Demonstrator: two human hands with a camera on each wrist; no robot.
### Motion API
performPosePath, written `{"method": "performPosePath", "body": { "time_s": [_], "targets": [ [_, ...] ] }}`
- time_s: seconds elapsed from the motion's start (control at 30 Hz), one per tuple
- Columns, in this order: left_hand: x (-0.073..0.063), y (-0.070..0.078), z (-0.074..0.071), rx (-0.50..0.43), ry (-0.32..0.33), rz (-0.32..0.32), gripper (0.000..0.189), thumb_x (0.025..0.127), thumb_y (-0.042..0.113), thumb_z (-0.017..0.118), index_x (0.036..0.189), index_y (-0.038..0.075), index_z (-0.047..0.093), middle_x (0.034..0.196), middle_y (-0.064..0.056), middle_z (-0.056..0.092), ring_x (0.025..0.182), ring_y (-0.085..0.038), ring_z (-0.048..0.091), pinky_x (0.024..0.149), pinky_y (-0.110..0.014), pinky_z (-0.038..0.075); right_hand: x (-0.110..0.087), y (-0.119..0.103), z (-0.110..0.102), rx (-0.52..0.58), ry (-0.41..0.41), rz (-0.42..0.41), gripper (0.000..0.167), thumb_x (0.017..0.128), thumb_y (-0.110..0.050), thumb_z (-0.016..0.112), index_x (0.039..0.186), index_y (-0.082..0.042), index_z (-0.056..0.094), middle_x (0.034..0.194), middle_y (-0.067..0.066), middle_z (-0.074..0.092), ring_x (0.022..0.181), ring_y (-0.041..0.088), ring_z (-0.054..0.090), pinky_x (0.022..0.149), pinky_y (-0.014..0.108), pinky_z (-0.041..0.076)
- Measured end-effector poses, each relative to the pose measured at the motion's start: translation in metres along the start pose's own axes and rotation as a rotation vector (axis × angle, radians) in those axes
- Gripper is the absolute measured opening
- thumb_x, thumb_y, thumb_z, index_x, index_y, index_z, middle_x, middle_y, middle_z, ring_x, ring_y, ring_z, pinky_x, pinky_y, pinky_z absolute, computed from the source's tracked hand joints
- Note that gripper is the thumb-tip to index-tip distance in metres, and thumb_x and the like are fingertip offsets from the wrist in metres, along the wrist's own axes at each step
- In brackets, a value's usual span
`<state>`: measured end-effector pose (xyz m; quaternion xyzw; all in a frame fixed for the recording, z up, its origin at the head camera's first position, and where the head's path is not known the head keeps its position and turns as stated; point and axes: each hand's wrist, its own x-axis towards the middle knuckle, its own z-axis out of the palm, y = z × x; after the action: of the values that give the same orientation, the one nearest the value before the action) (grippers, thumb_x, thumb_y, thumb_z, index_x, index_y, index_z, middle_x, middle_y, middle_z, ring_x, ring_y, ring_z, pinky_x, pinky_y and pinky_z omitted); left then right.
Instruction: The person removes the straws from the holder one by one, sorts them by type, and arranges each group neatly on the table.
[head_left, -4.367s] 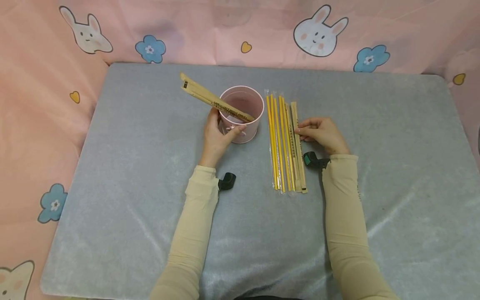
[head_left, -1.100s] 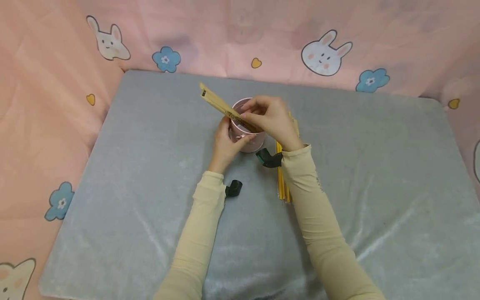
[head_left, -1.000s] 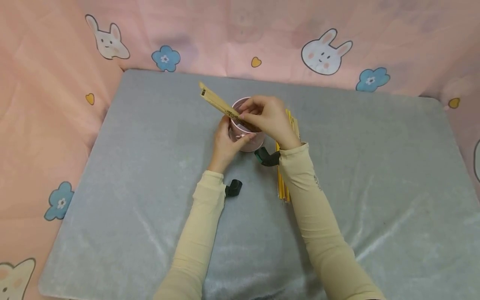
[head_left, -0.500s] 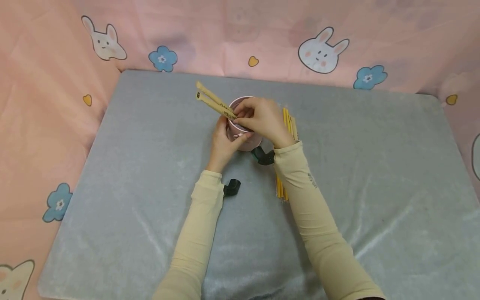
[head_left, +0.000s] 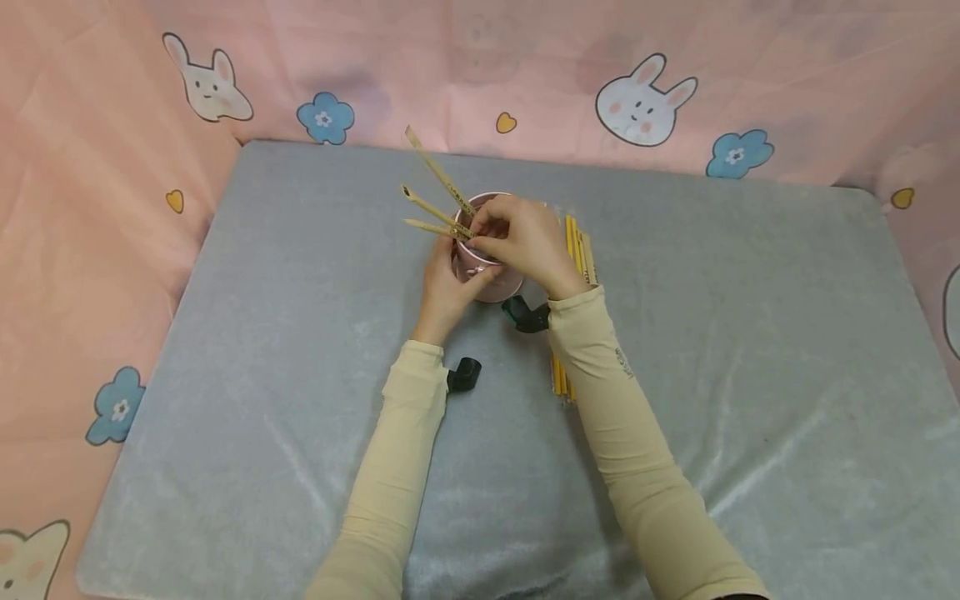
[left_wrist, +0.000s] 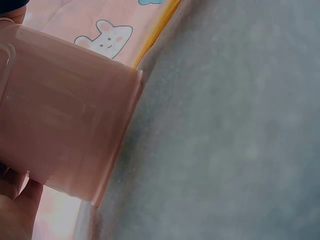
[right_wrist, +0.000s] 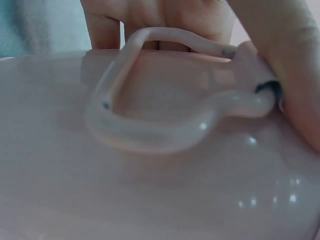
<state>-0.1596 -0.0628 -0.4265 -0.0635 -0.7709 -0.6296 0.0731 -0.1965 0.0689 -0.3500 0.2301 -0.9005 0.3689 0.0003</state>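
Note:
In the head view, my left hand (head_left: pixel 444 287) grips the side of a pink bucket (head_left: pixel 498 287) standing on the table. Three slim paper-wrapped straws (head_left: pixel 435 167) with dark print lean out of the bucket, fanned to the upper left. At the rim, my right hand (head_left: pixel 521 242) pinches them with thumb and fingers; their lower ends are hidden. The bucket's wall (left_wrist: pixel 65 115) fills the left of the left wrist view. Its small looped handle (right_wrist: pixel 150 140) shows close up in the right wrist view, with fingers around it.
Right of the bucket lie yellow straws (head_left: pixel 560 375) in clear wrappers, with a paper-wrapped straw (head_left: pixel 588 258) beside them. My right forearm partly covers this row. A grey cloth-covered table (head_left: pixel 300 250) extends around, with a pink printed curtain (head_left: pixel 450 83) behind and at the left.
The paper-wrapped straws, bunched together earlier, have spread apart into a fan of three. My right hand came from the straw row to the bucket's mouth. My left hand keeps its grip.

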Motion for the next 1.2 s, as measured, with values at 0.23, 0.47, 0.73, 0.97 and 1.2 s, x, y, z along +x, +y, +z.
{"method": "performPosePath", "body": {
  "time_s": [0.23, 0.47, 0.73, 0.97, 1.2],
  "targets": [
    [-0.001, -0.001, 0.000, -0.031, -0.007, -0.003, 0.081, 0.078, 0.012, 0.078, 0.145, 0.007, 0.032, 0.139, -0.015, 0.043, 0.127, -0.020, 0.042, 0.104, -0.026, 0.031, -0.007, 0.006, 0.000, 0.273, 0.064, -0.017, 0.011, 0.085, -0.007, 0.070, 0.092, 0.002, 0.068, 0.087, 0.011, 0.064, 0.072, 0.016, 0.058, 0.066, 0.025, 0.048],
    [-0.001, -0.001, 0.001, -0.036, 0.000, 0.008, 0.077, 0.077, 0.010, 0.079, 0.141, 0.004, 0.037, 0.134, -0.016, 0.046, 0.122, -0.021, 0.046, 0.100, -0.028, 0.036, -0.017, 0.007, -0.004, 0.475, 0.114, -0.029, 0.012, 0.086, -0.001, 0.066, 0.095, 0.008, 0.065, 0.091, 0.014, 0.063, 0.073, 0.015, 0.060, 0.069, 0.026, 0.051],
    [-0.001, 0.000, 0.001, -0.035, -0.007, 0.004, 0.078, 0.077, 0.010, 0.078, 0.142, 0.005, 0.036, 0.136, -0.015, 0.045, 0.123, -0.021, 0.045, 0.100, -0.029, 0.037, -0.029, 0.012, -0.012, 0.622, 0.169, -0.054, 0.011, 0.086, 0.003, 0.065, 0.093, 0.011, 0.063, 0.088, 0.017, 0.064, 0.074, 0.016, 0.061, 0.066, 0.026, 0.050],
    [-0.001, 0.001, 0.001, -0.053, -0.002, 0.004, 0.078, 0.077, 0.010, 0.078, 0.143, 0.006, 0.036, 0.137, -0.014, 0.045, 0.123, -0.021, 0.045, 0.100, -0.029, 0.037, -0.037, 0.013, -0.019, 0.642, 0.232, -0.086, 0.003, 0.084, 0.008, 0.065, 0.086, 0.007, 0.067, 0.083, 0.017, 0.065, 0.074, 0.026, 0.062, 0.068, 0.030, 0.052],
    [-0.001, 0.002, 0.000, -0.055, -0.007, -0.012, 0.081, 0.077, 0.010, 0.079, 0.144, 0.006, 0.035, 0.138, -0.014, 0.044, 0.126, -0.021, 0.043, 0.103, -0.028, 0.034, -0.044, 0.014, -0.027, 0.729, 0.304, -0.104, 0.010, 0.083, 0.010, 0.065, 0.085, 0.002, 0.070, 0.085, 0.013, 0.066, 0.076, 0.021, 0.062, 0.071, 0.029, 0.051]
  ]
}}
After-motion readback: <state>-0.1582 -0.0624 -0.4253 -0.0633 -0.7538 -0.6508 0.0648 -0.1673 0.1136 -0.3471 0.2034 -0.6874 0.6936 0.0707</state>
